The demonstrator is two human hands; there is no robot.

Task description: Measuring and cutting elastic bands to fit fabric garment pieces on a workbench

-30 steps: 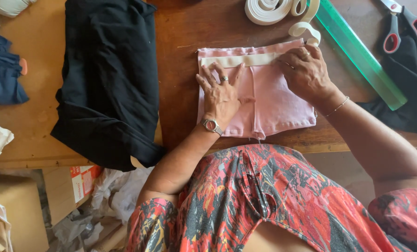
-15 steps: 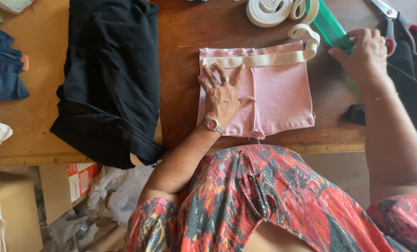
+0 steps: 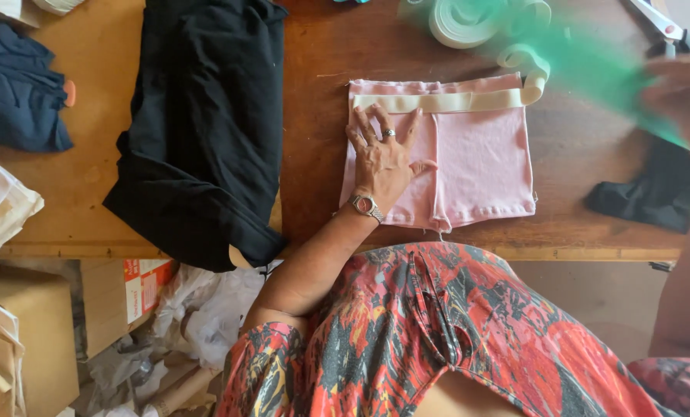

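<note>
Left hand (image 3: pixel 384 158) lies flat, fingers spread and released, pressing the small pink fabric shorts (image 3: pixel 476 166) on the brown wooden counter (image 3: pixel 314 116). A cream elastic band (image 3: pixel 445 101) lies along the shorts' top edge. Right hand (image 3: pixel 681 96), blurred at the right edge, grasps a long green translucent ruler (image 3: pixel 592 69). Black folded cloth (image 3: pixel 206 123) lies left of the shorts.

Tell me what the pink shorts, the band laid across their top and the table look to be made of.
Pink shorts: soft matte knit fabric, probably cotton jersey; they lie limp, with stitched seams. Cream band: looks like woven elastic tape, flat and even-edged, looping toward a roll. Table: wood or wood veneer, brown, smooth, with a slight sheen and scuffs. The left hand presses on the shorts.
</note>
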